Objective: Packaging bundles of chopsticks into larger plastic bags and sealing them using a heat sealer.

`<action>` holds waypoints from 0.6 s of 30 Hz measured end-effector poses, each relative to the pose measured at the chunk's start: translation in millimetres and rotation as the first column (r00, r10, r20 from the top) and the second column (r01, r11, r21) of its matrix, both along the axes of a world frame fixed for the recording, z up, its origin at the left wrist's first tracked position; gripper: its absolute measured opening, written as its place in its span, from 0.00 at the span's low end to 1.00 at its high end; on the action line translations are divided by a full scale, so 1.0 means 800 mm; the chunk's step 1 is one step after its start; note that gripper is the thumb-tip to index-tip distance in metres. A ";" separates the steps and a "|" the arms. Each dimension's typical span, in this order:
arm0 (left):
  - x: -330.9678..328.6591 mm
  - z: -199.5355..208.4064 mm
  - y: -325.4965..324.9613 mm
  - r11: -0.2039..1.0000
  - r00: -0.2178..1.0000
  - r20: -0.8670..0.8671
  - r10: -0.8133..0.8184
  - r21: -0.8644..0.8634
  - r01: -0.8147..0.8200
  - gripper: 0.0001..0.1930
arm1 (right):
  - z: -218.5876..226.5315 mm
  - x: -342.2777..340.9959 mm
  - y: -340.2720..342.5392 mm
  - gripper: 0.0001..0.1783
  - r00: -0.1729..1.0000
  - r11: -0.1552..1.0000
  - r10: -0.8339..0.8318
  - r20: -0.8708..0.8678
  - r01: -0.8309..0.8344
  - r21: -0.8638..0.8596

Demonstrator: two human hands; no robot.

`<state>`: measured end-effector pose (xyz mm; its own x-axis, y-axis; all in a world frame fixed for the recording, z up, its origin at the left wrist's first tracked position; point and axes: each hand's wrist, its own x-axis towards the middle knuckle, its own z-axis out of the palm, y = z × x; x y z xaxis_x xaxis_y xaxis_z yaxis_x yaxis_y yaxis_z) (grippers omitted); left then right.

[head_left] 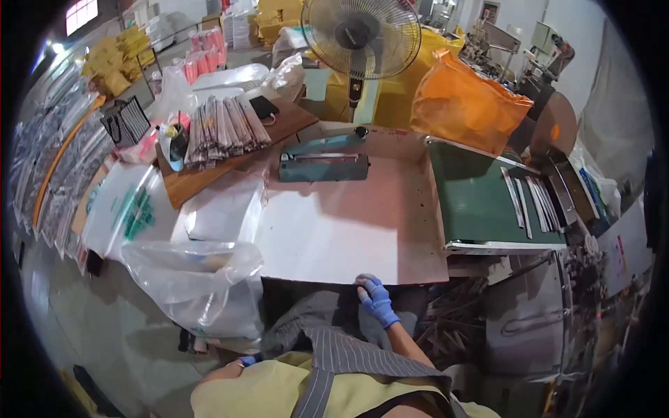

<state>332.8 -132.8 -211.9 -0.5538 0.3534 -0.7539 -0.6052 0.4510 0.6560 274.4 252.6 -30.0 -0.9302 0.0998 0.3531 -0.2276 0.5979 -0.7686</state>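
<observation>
Workshop clutter fills the background: yellow sacks (115,59) at the upper left of the frame, a standing fan (359,35) at top centre, and an orange bag (467,101) at the upper right. Across the middle lies a pale, low-walled counter (334,244), with a blue-green long-armed device (324,168) near its far side. Right of centre, a green belt surface (477,202) carries slim pale strips (540,202). Toward the upper left, a brown board (185,187) bears a bundle of wrapped strips (223,132) and a dark cup (178,145). One clear plastic bag (202,285) hangs open at the lower left, beside the counter.

Below centre, the right hand (376,299), in a blue glove with bare fingertips, is at the counter's front edge, fingers curled; whether it grips the edge cannot be told. At the lower left of centre, the left hand (249,360) is mostly hidden beside the person's striped apron (369,355), so its state is unclear.
</observation>
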 end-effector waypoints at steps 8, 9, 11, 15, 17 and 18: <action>0.117 0.063 0.036 0.937 0.943 0.147 -0.297 -0.144 0.318 0.12 | -0.006 -0.008 0.036 0.12 0.991 0.991 0.127 0.035 -0.128 0.028; 0.119 0.078 0.035 0.919 0.929 0.162 -0.334 -0.161 0.359 0.12 | -0.006 -0.010 0.034 0.12 0.989 0.989 0.142 0.044 -0.143 0.021; 0.128 0.111 0.034 0.879 0.892 0.198 -0.406 -0.182 0.441 0.12 | -0.008 -0.007 0.030 0.13 0.989 0.990 0.141 0.049 -0.141 0.001; 0.137 0.174 0.038 0.787 0.803 0.263 -0.535 -0.191 0.587 0.13 | -0.007 -0.010 0.027 0.13 0.986 0.986 0.161 0.050 -0.163 0.041; 0.130 0.202 0.035 0.735 0.752 0.293 -0.590 -0.189 0.651 0.13 | -0.004 -0.013 0.025 0.13 0.985 0.986 0.157 0.065 -0.160 0.040; 0.126 0.217 0.032 0.707 0.724 0.310 -0.617 -0.187 0.682 0.13 | -0.004 -0.015 0.026 0.12 0.989 0.990 0.133 0.071 -0.136 0.037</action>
